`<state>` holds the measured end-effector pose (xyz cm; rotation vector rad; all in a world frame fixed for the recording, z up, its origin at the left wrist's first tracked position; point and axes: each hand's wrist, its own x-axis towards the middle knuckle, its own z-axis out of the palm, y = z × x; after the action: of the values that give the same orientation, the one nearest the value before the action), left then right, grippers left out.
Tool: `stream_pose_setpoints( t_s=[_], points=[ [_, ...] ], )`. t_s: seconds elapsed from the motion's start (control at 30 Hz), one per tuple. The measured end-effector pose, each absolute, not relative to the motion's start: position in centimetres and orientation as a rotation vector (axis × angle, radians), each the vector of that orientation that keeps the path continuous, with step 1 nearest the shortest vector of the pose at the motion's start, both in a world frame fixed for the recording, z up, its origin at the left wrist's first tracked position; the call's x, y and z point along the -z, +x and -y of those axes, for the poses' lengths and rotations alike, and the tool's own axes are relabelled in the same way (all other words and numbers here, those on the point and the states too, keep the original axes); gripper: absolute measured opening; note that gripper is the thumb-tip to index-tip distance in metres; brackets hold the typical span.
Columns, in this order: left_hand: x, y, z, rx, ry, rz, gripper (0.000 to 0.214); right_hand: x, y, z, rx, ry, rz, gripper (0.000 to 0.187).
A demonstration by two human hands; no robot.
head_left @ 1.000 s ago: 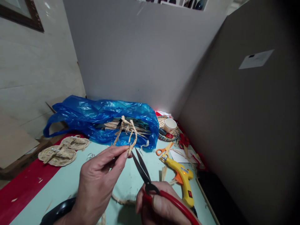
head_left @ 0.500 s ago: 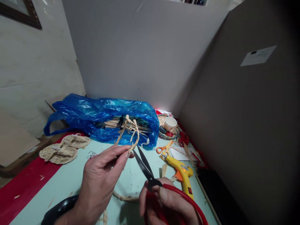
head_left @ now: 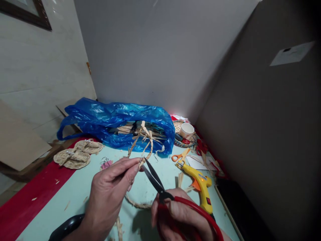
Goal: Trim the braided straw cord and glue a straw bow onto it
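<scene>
STEP: trimming of the braided straw loop [head_left: 147,142] is judged in hand | LEFT: its lower end is pinched shut between the left hand [head_left: 110,190] fingers [head_left: 130,165], the loop rising above them | RIGHT: scissors [head_left: 155,179] are gripped by the right hand [head_left: 180,217], blades slightly parted, tips just beside the pinch | NEXT: blades must be kept clear of the fingertips.

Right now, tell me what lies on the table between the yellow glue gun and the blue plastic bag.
In the head view, small orange-handled scissors lie between the glue gun and the blue bag, on the pale green table.
</scene>
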<state>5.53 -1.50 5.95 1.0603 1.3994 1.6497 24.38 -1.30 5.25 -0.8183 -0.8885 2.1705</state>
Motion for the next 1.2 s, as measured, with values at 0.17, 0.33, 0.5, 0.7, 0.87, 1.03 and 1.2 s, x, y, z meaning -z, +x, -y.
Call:
stream_pose_setpoints(
  t_s=[0.17, 0.33, 0.5, 0.7, 0.87, 1.03, 1.2],
  points=[
    [-5.9, 5.7, 1.7, -1.693, 0.939, -1.207, 0.016, -5.2, 24.9, 1.2, -2.233, -0.923, 1.017, 0.043],
    [-5.5, 5.8, 1.4, -1.669, 0.826, -1.246, 0.005, -4.9, 24.5, 1.3, -2.192, -1.044, 1.140, 0.051],
    [-4.8, 5.7, 1.3, -1.641, 0.863, -1.305, 0.007, -4.3, 23.1, 1.5, -2.141, -1.004, 1.130, 0.052],
    [-4.7, 5.9, 1.5, -1.642, 0.903, -1.288, 0.006, -4.2, 22.5, 1.1, -2.149, -0.913, 1.251, 0.053],
    [-4.7, 6.1, 1.8, -1.542, 0.914, -1.309, 0.016, -4.1, 23.2, 0.7, -2.037, -0.813, 1.224, 0.047],
    [-4.9, 6.0, 1.8, -1.541, 0.904, -1.237, 0.023, -3.5, 24.0, 0.0, -1.917, -0.596, 1.179, 0.037],
    [-5.1, 5.9, 2.0, -1.532, 0.947, -1.228, 0.016, -3.6, 23.7, -0.7, -1.848, -0.701, 1.290, 0.028]
  ],
)
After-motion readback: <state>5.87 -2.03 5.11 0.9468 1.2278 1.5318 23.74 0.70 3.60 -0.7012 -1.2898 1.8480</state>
